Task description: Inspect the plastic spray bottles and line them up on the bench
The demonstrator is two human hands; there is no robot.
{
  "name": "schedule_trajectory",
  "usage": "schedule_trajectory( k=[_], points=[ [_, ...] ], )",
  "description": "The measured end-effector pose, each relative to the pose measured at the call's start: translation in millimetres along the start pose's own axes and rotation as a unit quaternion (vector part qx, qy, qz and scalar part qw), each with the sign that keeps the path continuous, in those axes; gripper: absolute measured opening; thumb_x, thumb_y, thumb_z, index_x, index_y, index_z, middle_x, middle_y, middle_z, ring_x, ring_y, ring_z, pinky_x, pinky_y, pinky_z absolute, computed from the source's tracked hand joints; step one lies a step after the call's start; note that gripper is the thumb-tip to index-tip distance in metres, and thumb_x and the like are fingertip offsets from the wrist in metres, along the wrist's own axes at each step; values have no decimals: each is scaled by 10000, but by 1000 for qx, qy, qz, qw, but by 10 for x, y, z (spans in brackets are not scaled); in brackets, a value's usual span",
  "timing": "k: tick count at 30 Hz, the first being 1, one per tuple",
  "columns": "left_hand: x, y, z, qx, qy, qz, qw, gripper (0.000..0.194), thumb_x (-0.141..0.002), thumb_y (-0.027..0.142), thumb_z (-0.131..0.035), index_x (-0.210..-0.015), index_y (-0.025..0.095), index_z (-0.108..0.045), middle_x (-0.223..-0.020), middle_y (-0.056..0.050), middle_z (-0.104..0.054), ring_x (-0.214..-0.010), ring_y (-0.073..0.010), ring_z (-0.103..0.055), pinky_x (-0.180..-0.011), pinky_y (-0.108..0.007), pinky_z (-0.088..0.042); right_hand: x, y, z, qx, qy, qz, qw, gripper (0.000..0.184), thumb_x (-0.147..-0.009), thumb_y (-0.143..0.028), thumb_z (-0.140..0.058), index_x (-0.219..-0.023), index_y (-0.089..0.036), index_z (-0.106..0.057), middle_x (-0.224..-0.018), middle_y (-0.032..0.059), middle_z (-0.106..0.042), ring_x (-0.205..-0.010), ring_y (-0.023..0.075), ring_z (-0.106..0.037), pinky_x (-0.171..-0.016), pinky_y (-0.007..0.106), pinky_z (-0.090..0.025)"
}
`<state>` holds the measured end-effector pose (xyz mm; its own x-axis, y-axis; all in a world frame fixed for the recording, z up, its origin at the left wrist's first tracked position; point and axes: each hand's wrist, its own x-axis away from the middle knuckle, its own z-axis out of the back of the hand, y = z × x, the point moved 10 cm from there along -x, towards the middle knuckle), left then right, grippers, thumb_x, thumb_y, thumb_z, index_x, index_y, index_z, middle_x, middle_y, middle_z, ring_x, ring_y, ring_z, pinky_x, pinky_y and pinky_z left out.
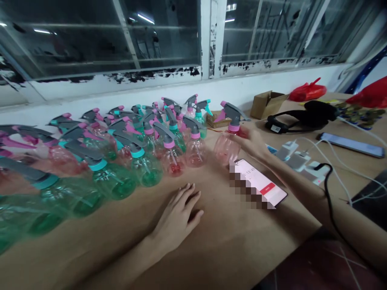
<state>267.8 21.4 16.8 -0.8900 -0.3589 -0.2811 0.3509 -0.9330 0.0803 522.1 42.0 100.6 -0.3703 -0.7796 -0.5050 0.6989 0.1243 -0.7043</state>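
By the phone [267, 188], the right hand [250, 141] is wrapped round a pink spray bottle [225, 150], so probably mid-handling; any move from there wants a steady grip. Left hand [177, 215]'s empty, fingers loosely spread on the table [211, 237].

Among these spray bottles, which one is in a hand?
The rightmost pink bottle, beside the phone: the right hand grips it just below its collar. The others stand untouched to its left.
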Motion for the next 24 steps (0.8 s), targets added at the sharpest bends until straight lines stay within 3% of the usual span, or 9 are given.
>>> schedule_trajectory(
  k=[4, 9, 24],
  points=[
    [7, 2, 1, 2, -5, -4, 1000, 404, -944, 348, -473, -1276, 121, -501, -1376, -129, -462, -1288, -273, -387, -1029, -465, -357, -246, 172, -214, 18, -5, 4, 1000, 370, -793, -481, -570, -965, -169, -670, -826, 73, -702, -750, 257, -615, -684, 372, -450],
    [19, -7, -5, 7, -3, -6, 1000, 396, -945, 337, -472, -1277, 122, -499, -1383, -129, -452, -1299, -270, -371, -1040, -472, -341, -318, 234, -382, 46, -13, 16, 999, 410, -775, -528, -571, -914, -155, -668, -779, 79, -681, -708, 239, -588, -664, 350, -429],
    [10, 16, 0, 16, -2, -10, 1000, 385, -948, 327, -458, -1266, 116, -507, -1379, -131, -458, -1296, -271, -379, -1056, -465, -322, -217, 115, -443, 72, -9, 29, 997, 493, -798, -612, -496, -987, -182, -643, -745, 57, -650, -655, 218, -557, -636, 339, -400]
  ],
)
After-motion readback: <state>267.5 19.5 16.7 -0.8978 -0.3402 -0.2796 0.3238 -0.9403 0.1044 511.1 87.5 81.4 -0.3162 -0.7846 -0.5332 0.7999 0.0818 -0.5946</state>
